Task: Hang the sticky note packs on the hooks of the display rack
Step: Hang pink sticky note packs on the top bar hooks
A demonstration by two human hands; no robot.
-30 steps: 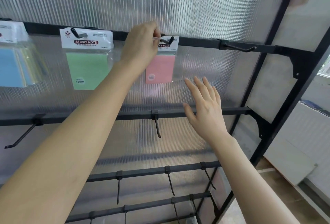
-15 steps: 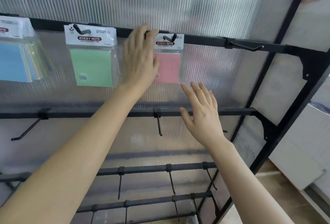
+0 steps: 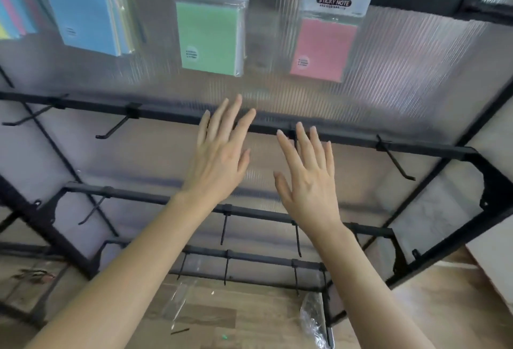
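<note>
Above left hand (image 3: 219, 168) and right hand (image 3: 311, 184), fingers (image 3: 231, 115) spread empty, pink pack (image 3: 324, 48) hangs

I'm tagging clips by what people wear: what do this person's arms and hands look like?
Both are bare. The left hand and right hand wear no gloves, rings or watch that I can see, and the nails look plain. The left arm and right arm show no sleeve up to the picture's lower edge.

Display rack (image 3: 355, 139) with hooked sticky note packs (image 3: 208, 38)
</note>
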